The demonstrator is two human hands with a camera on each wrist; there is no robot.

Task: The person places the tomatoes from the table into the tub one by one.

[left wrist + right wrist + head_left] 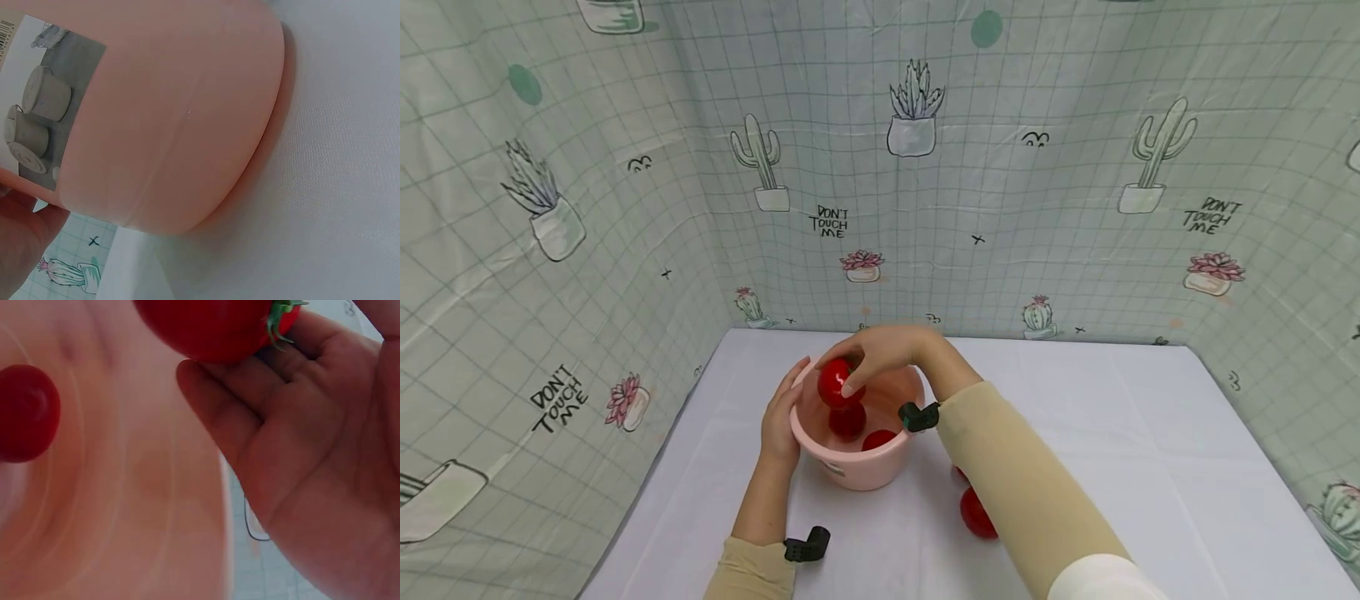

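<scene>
A pink plastic bucket (865, 475) stands upright on the white table. My left hand (781, 421) holds its left side at the rim; in the left wrist view part of that hand (28, 244) lies against the bucket wall (169, 125). Over the bucket's opening, my right hand (883, 350) grips a shiny red tomato (833, 385). A green stem (281, 319) shows on this tomato in the right wrist view, beside the palm. Inside the bucket lie a second tomato (847, 423) and, partly hidden by the front rim, a third tomato (878, 439).
Right of the bucket, a tomato (976, 514) lies on the table, partly covered by my right sleeve (1022, 475). A sliver of another red tomato (959, 473) shows behind it. A cactus-print cloth (977, 183) hangs behind and at both sides of the white tabletop (1112, 425).
</scene>
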